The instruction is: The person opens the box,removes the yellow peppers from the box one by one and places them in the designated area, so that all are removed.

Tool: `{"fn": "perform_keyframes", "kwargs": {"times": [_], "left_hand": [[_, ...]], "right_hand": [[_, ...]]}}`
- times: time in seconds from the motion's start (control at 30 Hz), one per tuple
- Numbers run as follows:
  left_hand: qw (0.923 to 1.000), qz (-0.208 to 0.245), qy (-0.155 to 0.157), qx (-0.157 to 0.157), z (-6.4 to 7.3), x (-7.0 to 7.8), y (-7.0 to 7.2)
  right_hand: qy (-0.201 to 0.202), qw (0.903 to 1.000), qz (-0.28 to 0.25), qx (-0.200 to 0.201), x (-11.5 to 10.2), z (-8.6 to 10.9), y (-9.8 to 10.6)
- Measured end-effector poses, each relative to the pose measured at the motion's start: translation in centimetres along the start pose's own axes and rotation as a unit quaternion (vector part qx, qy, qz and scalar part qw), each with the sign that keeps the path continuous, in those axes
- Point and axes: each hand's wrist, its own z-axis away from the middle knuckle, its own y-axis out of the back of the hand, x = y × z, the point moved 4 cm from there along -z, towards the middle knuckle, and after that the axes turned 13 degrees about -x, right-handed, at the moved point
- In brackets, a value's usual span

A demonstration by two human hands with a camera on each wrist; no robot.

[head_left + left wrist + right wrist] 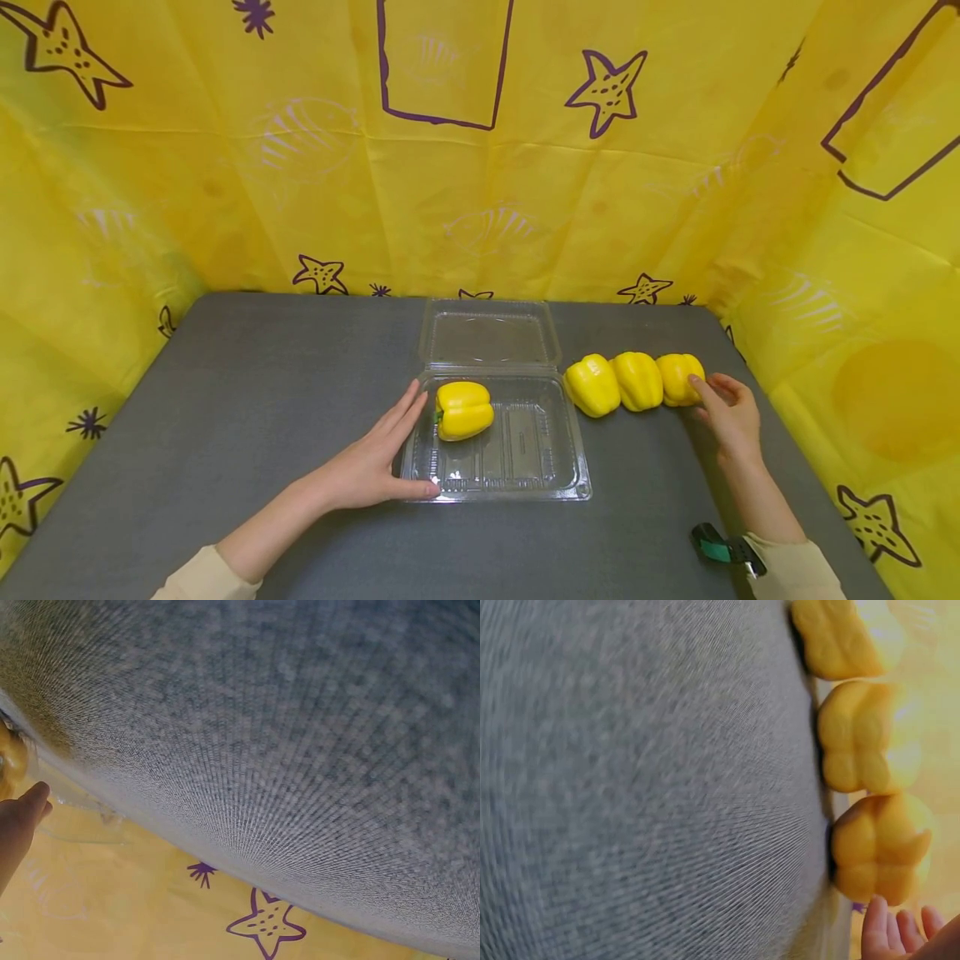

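Observation:
A clear plastic clamshell container (525,493) lies with its lid (491,337) folded back behind it. One yellow bell pepper (463,411) lies on its side in the left part of the base, its green stem facing left. My left hand (367,471) rests along the container's left rim, fingers straight and thumb at the front left corner. To the right stand three yellow bell peppers in a row: a left one (592,386), a middle one (637,382) and a right one (677,377). My right hand (735,421) is at the right pepper, its thumb against or just before it, fingers loosely bent.
The grey table (300,375) carries everything. A yellow patterned cloth (480,183) hangs at the back and both sides. A dark band with a small device (723,550) is on the right wrist, by the sleeve (795,571).

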Motion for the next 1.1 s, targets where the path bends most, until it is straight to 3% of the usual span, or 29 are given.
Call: {"fn": "perform_keyframes", "kwargs": {"times": [0.27, 0.53, 0.83, 1.1], "left_hand": [[0.9999, 0.006, 0.009, -0.006, 0.0, -0.1, -0.1], [1.0000, 0.000, 0.003, -0.002, 0.0, -0.1, -0.1], [1.0000, 0.001, 0.008, -0.004, -0.1, -0.1, -0.1], [1.0000, -0.001, 0.003, 0.002, 0.0, 0.0, -0.1]], "right_hand": [[0.042, 0.9958, -0.062, 0.053, -1.3, 0.7, 0.0], [0.074, 0.9909, -0.099, 0.054, -2.5, 1.3, -0.6], [0.110, 0.9882, -0.107, 0.003, -4.1, 2.7, -2.9], [0.117, 0.9863, -0.099, -0.061, -4.8, 3.5, -5.0]]}}
